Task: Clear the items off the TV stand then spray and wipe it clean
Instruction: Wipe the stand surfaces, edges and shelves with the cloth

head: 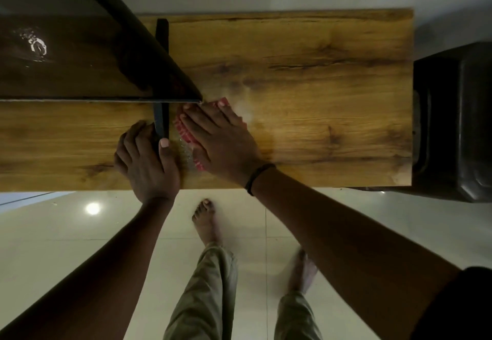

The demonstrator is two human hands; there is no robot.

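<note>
"Head view is looking straight down. Where is the cloth lying?"

"It is lying on the wooden TV stand, near the front edge and just right of the black TV foot. The right hand is covering most of it, palm down, fingers straight and spread, pressing rather than gripping. Only red-and-white edges are showing around the hand."

"And the left hand?"

"It is wrapping its fingers round the front end of the foot, thumb on top, seemingly steadying the TV."

"How is the cloth likely behaving?"

"I am judging it soft, thin and light. It is probably bunching if pushed from one corner, so a flat palm over its middle is looking like the best hold. Wet beads are glistening beside it, so it may be sliding easily on the smooth top."

"Anything awkward?"

"The screen's corner is overhanging the fingertips. The TV is probably top-heavy and fragile, so I would be holding the stiff foot, not the panel. A black speaker is standing at the stand's right end."
</note>
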